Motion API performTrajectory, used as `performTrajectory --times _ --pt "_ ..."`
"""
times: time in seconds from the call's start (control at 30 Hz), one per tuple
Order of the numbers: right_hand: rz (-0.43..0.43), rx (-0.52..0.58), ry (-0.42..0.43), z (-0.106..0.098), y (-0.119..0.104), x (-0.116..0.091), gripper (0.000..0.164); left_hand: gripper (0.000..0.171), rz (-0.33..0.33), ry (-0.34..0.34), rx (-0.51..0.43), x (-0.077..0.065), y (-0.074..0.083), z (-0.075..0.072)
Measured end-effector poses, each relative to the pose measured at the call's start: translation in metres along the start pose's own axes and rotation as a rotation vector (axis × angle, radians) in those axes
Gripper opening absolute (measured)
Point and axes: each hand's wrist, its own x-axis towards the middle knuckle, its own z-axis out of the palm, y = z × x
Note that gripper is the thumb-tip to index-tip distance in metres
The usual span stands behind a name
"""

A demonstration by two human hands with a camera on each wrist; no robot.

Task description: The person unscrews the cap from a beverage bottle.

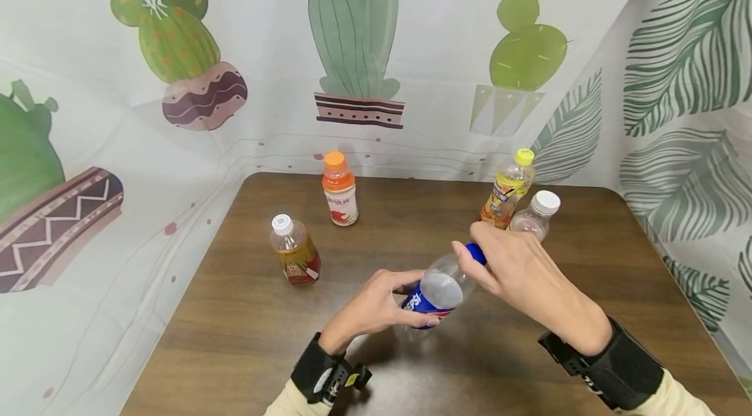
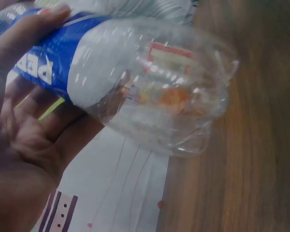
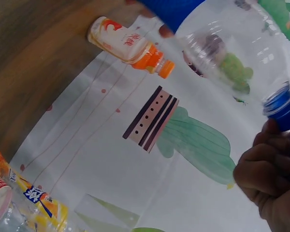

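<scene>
A clear Pepsi bottle (image 1: 442,288) with a blue label tilts toward the upper right over the wooden table. My left hand (image 1: 384,304) grips it round the label, thumb on the near side. At the neck, my right hand (image 1: 511,266) pinches the blue cap (image 1: 476,253) between thumb and fingers. The cap (image 3: 283,107) sits at the mouth of the bottle in the right wrist view. In the left wrist view the bottle's clear base (image 2: 203,96) points away from the left hand (image 2: 34,140), and little but clear plastic shows there.
A white-capped tea bottle (image 1: 296,253) stands at the left of the table (image 1: 235,337). Farther back is an orange-capped bottle (image 1: 340,191). Behind my right hand stand a yellow-capped bottle (image 1: 506,191) and a clear white-capped bottle (image 1: 536,213). A cactus-print cloth (image 1: 435,76) hangs behind.
</scene>
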Motion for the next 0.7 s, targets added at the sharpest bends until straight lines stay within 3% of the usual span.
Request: performTrajectory --times 0.23,0.37,0.47,0.6,0.7 --pt "-0.144 0.058 0.047 -0.002 -0.002 -0.003 0.039 0.048 -0.044 -0.190 -0.141 -0.001 0.000 -0.002" --pt "-0.199 0.015 0.041 -0.004 -0.001 -0.002 0.040 0.051 -0.069 -0.223 -0.173 0.000 0.000 0.001" --pt "-0.118 -0.049 -0.033 -0.008 0.002 -0.003 0.044 0.054 -0.063 -0.169 -0.128 0.000 -0.001 0.004" --pt "0.131 -0.098 -0.152 -0.018 0.002 -0.002 0.040 0.063 -0.062 -0.031 -0.007 0.001 -0.002 0.009" --pt "0.306 -0.058 -0.202 -0.025 -0.002 0.002 0.033 0.070 -0.072 0.082 0.119 0.001 -0.002 0.010"
